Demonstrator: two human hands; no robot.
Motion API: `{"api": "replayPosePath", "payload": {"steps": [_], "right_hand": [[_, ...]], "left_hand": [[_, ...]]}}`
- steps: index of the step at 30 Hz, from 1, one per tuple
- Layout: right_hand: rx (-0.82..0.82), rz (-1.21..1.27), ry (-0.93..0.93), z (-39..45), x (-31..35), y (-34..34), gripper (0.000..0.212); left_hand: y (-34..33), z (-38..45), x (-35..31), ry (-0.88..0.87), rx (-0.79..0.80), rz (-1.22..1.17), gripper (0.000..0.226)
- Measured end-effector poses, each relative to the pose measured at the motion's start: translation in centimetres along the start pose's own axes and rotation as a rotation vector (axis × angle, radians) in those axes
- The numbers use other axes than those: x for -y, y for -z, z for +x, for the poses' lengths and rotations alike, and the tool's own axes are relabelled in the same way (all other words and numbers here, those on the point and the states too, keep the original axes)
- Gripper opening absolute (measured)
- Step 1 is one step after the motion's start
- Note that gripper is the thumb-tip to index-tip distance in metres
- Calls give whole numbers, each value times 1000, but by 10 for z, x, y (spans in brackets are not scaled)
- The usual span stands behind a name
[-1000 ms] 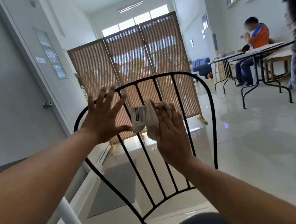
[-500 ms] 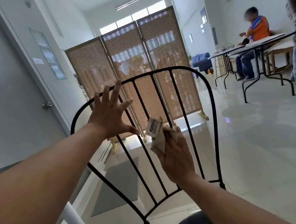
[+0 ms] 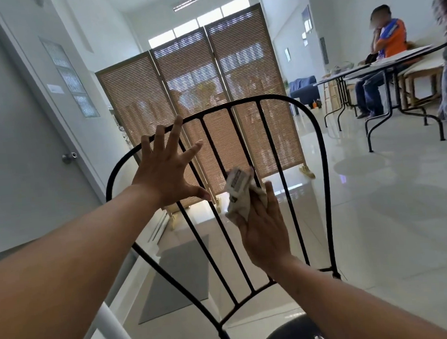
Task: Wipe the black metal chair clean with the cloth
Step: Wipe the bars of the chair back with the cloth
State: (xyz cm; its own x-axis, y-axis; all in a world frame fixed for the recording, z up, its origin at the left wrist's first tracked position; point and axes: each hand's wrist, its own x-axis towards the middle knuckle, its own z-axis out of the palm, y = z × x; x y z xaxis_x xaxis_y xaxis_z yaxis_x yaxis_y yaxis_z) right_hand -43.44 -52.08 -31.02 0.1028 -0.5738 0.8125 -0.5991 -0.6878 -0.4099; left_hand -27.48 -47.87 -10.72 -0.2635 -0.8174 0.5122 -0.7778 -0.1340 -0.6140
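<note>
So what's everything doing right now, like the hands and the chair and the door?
left hand: fingers spread, pressed flat against the chair back
right hand: holding the cloth against a bar
cloth: crumpled, tag showing
black metal chair: upright, being wiped
door: shut
folding screen: standing, unfolded

One black metal chair with five upright bars in its curved backrest; one crumpled off-white cloth; two bare hands, left hand and right hand; one three-panel woven tan folding screen; one grey door; two black-legged folding tables; one seated person in an orange shirt.
</note>
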Motion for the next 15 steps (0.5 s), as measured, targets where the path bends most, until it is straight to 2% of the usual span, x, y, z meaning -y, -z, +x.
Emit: {"api": "replayPosePath", "payload": {"steps": [5, 8, 12, 15], "right_hand": [[-36, 24, 3, 83, 27, 19, 64], [-29, -6, 17, 100, 32, 23, 66], [-59, -7, 54, 58, 15, 14, 70], [-14, -30, 43, 4, -5, 5, 68]], "left_hand": [[-2, 1, 0, -3, -15, -6, 132], [-3, 1, 1, -4, -25, -3, 132], [-2, 1, 1, 3, -10, -10, 132], [-1, 0, 1, 2, 7, -7, 132]]}}
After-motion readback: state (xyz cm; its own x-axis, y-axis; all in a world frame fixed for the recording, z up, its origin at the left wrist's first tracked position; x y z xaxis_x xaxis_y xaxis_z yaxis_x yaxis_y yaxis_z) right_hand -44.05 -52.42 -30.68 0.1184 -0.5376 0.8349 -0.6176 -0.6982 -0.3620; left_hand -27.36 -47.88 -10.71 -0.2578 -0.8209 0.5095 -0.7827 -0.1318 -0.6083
